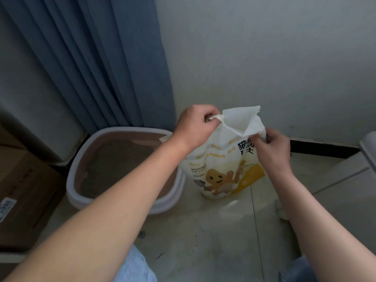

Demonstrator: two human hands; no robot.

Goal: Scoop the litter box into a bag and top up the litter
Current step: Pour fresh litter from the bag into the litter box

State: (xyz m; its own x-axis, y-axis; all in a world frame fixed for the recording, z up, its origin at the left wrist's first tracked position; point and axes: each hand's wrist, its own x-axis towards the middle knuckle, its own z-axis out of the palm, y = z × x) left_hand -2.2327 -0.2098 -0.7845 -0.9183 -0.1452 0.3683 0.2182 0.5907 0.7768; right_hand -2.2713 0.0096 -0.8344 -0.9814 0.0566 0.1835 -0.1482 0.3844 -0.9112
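Observation:
A white and yellow bag of bentonite cat litter [223, 167] stands upright on the tiled floor, right of the litter box. My left hand [195, 127] pinches the left corner of the bag's top. My right hand [270, 149] grips the top's right edge. The crumpled top flap sticks up between them. The litter box [81, 159] has a white rim and brown inner wall, with grey-brown litter [114, 165] inside; my left forearm crosses over its right side.
A blue curtain [101, 58] hangs behind the litter box. Cardboard boxes [22, 190] stand at the left. A pale wall [264, 58] rises behind the bag, with a dark baseboard [321, 147] at the right. A grey object's edge [369, 151] shows at far right.

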